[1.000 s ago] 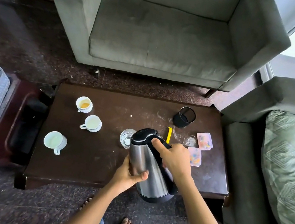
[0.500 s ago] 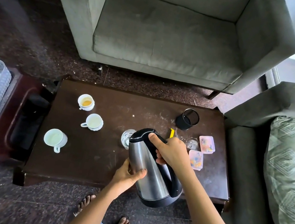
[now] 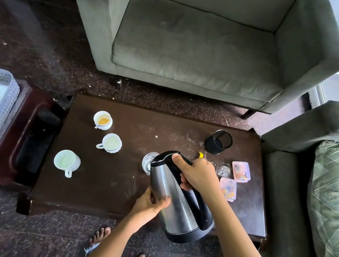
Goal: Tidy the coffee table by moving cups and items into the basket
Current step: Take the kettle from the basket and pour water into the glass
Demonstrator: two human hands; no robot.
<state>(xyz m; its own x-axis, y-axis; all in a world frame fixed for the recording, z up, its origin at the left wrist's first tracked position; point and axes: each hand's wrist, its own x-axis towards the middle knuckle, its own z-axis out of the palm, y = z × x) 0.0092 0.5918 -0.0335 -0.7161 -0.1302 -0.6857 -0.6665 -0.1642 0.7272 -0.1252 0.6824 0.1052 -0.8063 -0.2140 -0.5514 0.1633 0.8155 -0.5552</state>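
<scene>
Grey armchair (image 3: 196, 49) fills the far side, and below it the dark wooden coffee table (image 3: 108, 187) spreads across centre. Far left, well apart from the action, the pale perforated basket (image 3: 0, 116) sits on a side stand (image 3: 20, 172). Front and centre is the steel kettle (image 3: 176, 202), held tilted, its base past the table's near edge. The left hand (image 3: 150, 204) wraps round the steel body. The right hand (image 3: 198, 175) curls round the black handle, thumb up on the lid. On the table's left half stand the stained cup (image 3: 102, 120), second cup (image 3: 111, 143) and nearest cup (image 3: 67, 161). Far right is a black mesh pot (image 3: 218, 142). A glass (image 3: 148, 162) peeks from behind the kettle. A far pink box (image 3: 241, 171) and near pink box (image 3: 228, 188) lie beside the right wrist.
</scene>
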